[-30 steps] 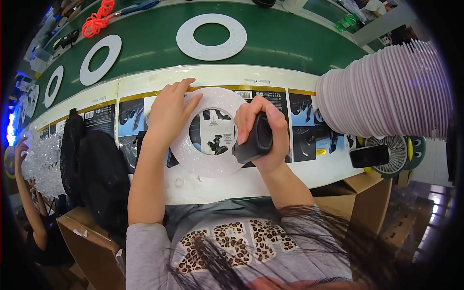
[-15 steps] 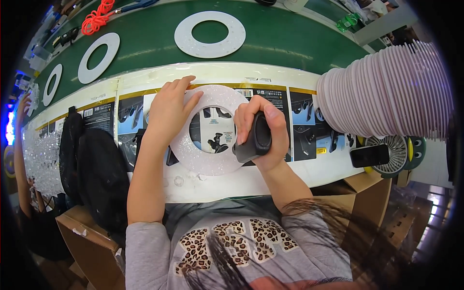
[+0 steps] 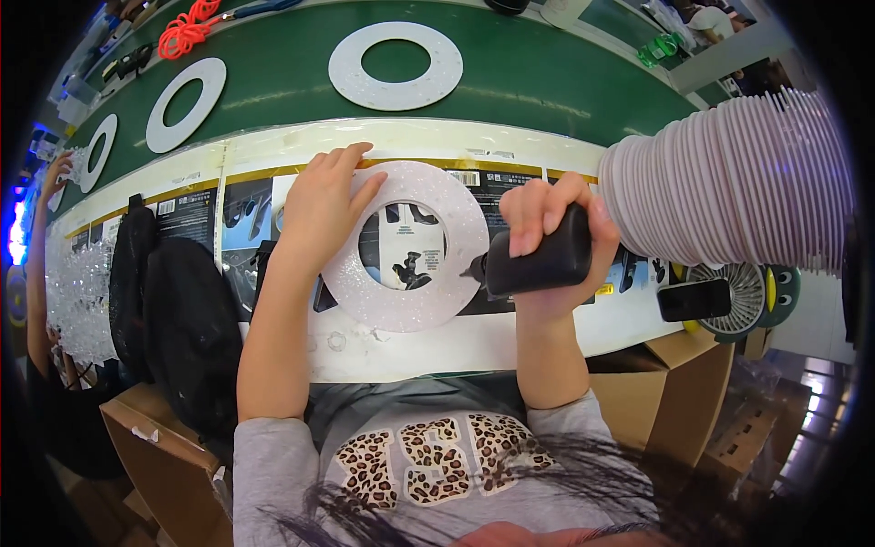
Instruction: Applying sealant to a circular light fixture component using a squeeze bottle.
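1. Green surface (image 3: 538, 82) running along the far edge of the bench (image 3: 437, 351); three pale rings (image 3: 351, 73) lie on it, well apart.
2. White bench, with dark printed sheets (image 3: 241, 210) lining its middle from left to right.
3. Whitish stack of rings (image 3: 720, 182), lying on its side at the bench's right end.
4. Black cloth bundle (image 3: 187, 337) at the left end, hanging over the near edge.
5. White glittery ring (image 3: 460, 237), flat on the sheets midway between the bench's far and near edges, print showing through its hole.
6. Left hand (image 3: 333, 201), thumb spread wide from the fingers, laid on the ring's far left rim.
7. Right hand (image 3: 556, 219), wrapped around a black bottle.
8. Black bottle (image 3: 542, 260), tilted sideways, its nozzle (image 3: 476, 270) at the ring's right rim; whether they touch, I cannot tell.
9. Dark phone (image 3: 694, 299) by the near right corner.
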The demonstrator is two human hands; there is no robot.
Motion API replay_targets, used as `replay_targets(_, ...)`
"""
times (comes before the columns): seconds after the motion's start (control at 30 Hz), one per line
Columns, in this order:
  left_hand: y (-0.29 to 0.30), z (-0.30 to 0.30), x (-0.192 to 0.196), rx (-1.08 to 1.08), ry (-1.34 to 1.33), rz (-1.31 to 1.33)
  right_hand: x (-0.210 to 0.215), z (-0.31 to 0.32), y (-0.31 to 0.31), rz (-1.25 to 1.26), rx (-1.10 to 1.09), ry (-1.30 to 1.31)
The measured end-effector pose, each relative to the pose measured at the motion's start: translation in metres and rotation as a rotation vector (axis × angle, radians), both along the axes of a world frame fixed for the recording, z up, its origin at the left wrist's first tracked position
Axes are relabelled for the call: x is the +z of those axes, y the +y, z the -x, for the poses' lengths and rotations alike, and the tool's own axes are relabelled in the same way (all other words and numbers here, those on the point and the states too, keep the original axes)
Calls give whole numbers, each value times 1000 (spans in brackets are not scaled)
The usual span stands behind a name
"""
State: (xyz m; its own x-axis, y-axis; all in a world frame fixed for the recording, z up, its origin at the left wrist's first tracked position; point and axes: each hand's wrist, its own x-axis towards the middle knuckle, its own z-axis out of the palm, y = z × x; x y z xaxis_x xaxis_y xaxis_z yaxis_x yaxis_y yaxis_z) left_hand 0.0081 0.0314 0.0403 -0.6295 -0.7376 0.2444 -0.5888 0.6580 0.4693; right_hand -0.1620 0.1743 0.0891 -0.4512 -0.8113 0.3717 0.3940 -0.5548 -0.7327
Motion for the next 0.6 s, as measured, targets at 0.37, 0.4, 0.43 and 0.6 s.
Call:
replay_targets(0.37,-2,0,-2,-9,12,19,-15,3,-11,-53,-155,104)
replay_targets(0.4,-2,0,-2,-6,10,19,-16,3,-12,-59,-148,106)
replay_targets(0.43,-2,0,-3,-5,10,18,-16,3,-12,-60,-147,106)
replay_targets(0.6,-1,0,-3,-5,6,29,-15,1,-12,-85,-146,109)
